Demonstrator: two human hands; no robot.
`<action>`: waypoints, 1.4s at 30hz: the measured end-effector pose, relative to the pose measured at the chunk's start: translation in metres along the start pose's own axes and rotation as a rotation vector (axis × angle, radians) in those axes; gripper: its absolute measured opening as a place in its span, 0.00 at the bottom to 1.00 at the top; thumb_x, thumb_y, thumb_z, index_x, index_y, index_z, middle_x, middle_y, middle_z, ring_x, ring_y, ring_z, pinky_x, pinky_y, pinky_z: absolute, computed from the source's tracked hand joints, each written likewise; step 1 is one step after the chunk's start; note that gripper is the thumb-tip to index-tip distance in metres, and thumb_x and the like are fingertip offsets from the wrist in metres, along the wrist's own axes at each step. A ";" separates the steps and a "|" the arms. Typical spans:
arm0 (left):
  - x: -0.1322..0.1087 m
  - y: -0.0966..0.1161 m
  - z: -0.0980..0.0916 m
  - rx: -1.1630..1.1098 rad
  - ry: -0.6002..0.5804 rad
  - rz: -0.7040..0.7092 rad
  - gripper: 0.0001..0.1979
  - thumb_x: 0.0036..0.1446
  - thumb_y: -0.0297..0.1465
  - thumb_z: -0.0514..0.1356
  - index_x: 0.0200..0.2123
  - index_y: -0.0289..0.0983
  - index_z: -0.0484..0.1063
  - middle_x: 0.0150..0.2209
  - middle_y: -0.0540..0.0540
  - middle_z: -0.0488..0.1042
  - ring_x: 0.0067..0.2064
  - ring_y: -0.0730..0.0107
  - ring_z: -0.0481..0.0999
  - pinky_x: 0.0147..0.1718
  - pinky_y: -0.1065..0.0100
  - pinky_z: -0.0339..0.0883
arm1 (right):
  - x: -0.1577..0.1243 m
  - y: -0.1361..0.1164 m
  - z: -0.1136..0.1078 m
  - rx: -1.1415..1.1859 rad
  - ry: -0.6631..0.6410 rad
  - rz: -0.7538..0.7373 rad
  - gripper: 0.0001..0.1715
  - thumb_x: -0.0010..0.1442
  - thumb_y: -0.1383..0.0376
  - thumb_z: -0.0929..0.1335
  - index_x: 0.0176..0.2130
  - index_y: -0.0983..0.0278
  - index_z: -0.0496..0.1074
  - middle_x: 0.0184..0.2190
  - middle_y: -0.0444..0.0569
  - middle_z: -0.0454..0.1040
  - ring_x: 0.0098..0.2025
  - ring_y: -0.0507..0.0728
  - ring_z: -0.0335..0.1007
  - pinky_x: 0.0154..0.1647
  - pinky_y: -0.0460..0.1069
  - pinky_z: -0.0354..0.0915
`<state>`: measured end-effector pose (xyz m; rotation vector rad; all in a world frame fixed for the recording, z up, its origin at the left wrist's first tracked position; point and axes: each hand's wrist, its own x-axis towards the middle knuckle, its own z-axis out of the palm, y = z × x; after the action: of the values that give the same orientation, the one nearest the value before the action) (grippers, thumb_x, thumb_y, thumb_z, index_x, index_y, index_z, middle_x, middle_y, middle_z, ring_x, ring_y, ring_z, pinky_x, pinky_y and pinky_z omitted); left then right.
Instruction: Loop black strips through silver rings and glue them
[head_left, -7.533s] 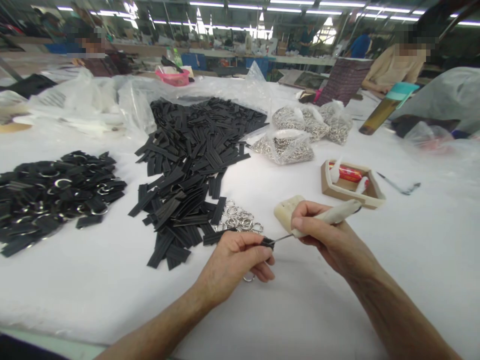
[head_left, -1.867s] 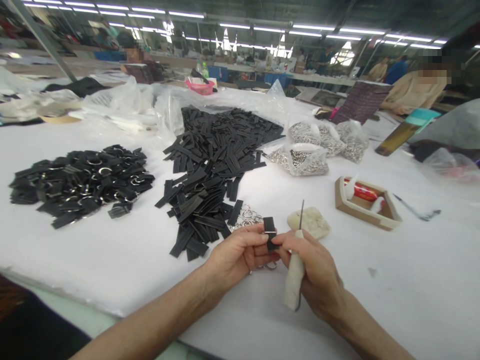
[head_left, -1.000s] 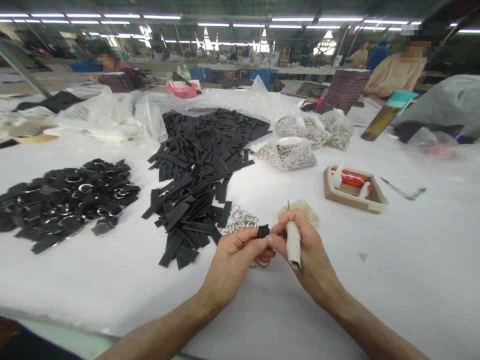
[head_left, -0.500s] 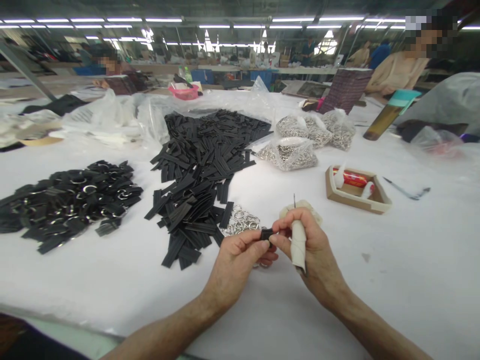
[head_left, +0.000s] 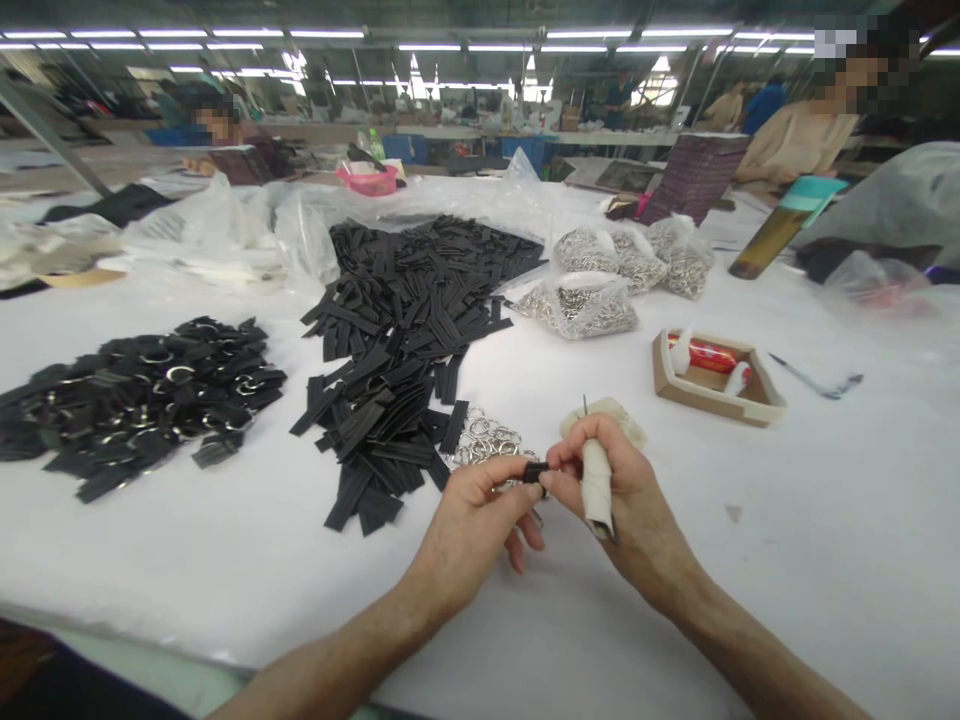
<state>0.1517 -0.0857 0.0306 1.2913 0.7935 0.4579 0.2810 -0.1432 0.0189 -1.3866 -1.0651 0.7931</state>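
My left hand (head_left: 472, 525) pinches a short folded black fabric strip (head_left: 535, 472) between thumb and forefinger, its lower fingers spread beneath. A metal ring shows by those fingers, partly hidden. At the strip's other end, my right hand (head_left: 626, 490) grips it with the fingertips. That hand also holds a thin-tipped tool, perhaps an awl, with a pale wrapped handle (head_left: 598, 487), its point upward. Just behind my hands lie loose metal rings (head_left: 487, 440) and a large pile of flat black strips (head_left: 397, 400). A pale cloth-like lump (head_left: 622, 418) lies behind my right hand.
Black strips fitted with rings (head_left: 142, 400) are heaped at left. Clear bags of rings (head_left: 581, 305) lie beyond the strips. At right are a cardboard tray (head_left: 716, 400) with a red tube, a thin metal tool (head_left: 810, 375) and a tilted bottle (head_left: 784, 230). Other people sit farther back.
My left hand's lower fingers have uncurled and dropped away from the strip, showing a ring near them. Both hands still pinch the strip in nearly the same place.
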 end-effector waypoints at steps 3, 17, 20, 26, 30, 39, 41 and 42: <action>0.002 -0.003 -0.001 -0.132 -0.057 -0.055 0.08 0.51 0.28 0.57 0.34 0.32 0.73 0.26 0.45 0.73 0.28 0.67 0.74 0.23 0.71 0.69 | 0.000 0.000 0.000 -0.024 0.002 0.021 0.13 0.48 0.73 0.66 0.31 0.60 0.58 0.30 0.41 0.67 0.27 0.50 0.61 0.26 0.45 0.60; 0.005 -0.011 -0.003 -0.204 0.023 -0.061 0.08 0.47 0.31 0.62 0.28 0.31 0.75 0.26 0.42 0.76 0.31 0.62 0.77 0.30 0.66 0.71 | -0.003 -0.004 0.003 0.064 0.015 0.109 0.11 0.51 0.66 0.68 0.30 0.60 0.59 0.30 0.44 0.69 0.29 0.53 0.65 0.24 0.46 0.63; 0.005 -0.011 -0.003 -0.219 0.028 -0.072 0.08 0.47 0.31 0.62 0.28 0.31 0.74 0.26 0.42 0.76 0.31 0.61 0.77 0.30 0.65 0.72 | -0.003 -0.004 0.002 0.042 0.007 0.111 0.11 0.51 0.66 0.68 0.30 0.60 0.59 0.31 0.44 0.69 0.30 0.53 0.65 0.26 0.47 0.64; 0.004 -0.009 -0.003 -0.244 0.043 -0.102 0.07 0.46 0.30 0.63 0.26 0.30 0.73 0.25 0.42 0.76 0.30 0.62 0.77 0.30 0.66 0.71 | -0.003 -0.004 0.001 -0.045 0.004 0.073 0.10 0.52 0.65 0.68 0.31 0.60 0.59 0.31 0.45 0.69 0.31 0.54 0.66 0.28 0.48 0.64; 0.003 -0.008 -0.003 -0.252 0.035 -0.111 0.08 0.45 0.31 0.63 0.26 0.30 0.74 0.26 0.41 0.76 0.30 0.62 0.77 0.29 0.67 0.71 | -0.003 -0.003 0.002 -0.061 0.006 0.061 0.11 0.52 0.64 0.68 0.30 0.60 0.59 0.30 0.44 0.69 0.29 0.54 0.65 0.28 0.48 0.63; 0.004 -0.010 -0.002 -0.234 0.047 -0.102 0.07 0.47 0.30 0.62 0.27 0.30 0.74 0.25 0.43 0.75 0.30 0.63 0.77 0.30 0.66 0.72 | -0.005 -0.002 0.002 -0.059 0.006 0.084 0.10 0.53 0.65 0.68 0.31 0.60 0.59 0.30 0.43 0.68 0.29 0.53 0.63 0.27 0.47 0.62; 0.004 -0.010 -0.002 -0.230 0.052 -0.108 0.07 0.47 0.30 0.61 0.27 0.30 0.74 0.25 0.43 0.75 0.30 0.63 0.77 0.30 0.67 0.72 | -0.005 -0.003 0.002 -0.059 0.004 0.084 0.10 0.54 0.65 0.67 0.31 0.60 0.59 0.31 0.43 0.68 0.29 0.52 0.63 0.27 0.47 0.62; 0.004 -0.010 -0.002 -0.229 0.054 -0.109 0.07 0.47 0.30 0.61 0.27 0.30 0.74 0.25 0.43 0.75 0.30 0.64 0.77 0.30 0.67 0.72 | -0.005 -0.003 0.003 -0.056 0.003 0.085 0.10 0.54 0.65 0.67 0.32 0.60 0.59 0.31 0.43 0.67 0.29 0.52 0.63 0.26 0.47 0.62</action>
<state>0.1516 -0.0840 0.0200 1.0224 0.8272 0.4832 0.2763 -0.1472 0.0212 -1.4876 -1.0389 0.8280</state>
